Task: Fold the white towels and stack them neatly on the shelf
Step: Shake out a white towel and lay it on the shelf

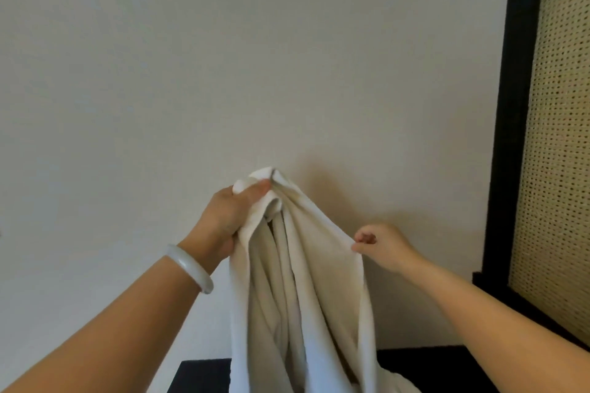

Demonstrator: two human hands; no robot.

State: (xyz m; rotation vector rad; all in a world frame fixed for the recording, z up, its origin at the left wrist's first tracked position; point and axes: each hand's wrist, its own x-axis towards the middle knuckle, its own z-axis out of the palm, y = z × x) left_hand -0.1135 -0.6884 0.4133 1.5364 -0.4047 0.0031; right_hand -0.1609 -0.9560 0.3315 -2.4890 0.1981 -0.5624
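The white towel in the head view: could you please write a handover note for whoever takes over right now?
Left hand: grips the bunched top of the white towel, held high.
Right hand: pinches an edge lower down, to the right.
Towel: hangs unfolded and crumpled before the wall, lower end down by the dark surface.
Done: no fold visible; no stack in view.
Left: spread it, fold it, stack it on the shelf.

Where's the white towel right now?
In the head view, the white towel hangs at lower centre in front of the pale wall. The left hand grips its bunched top, and the right hand pinches its right edge.
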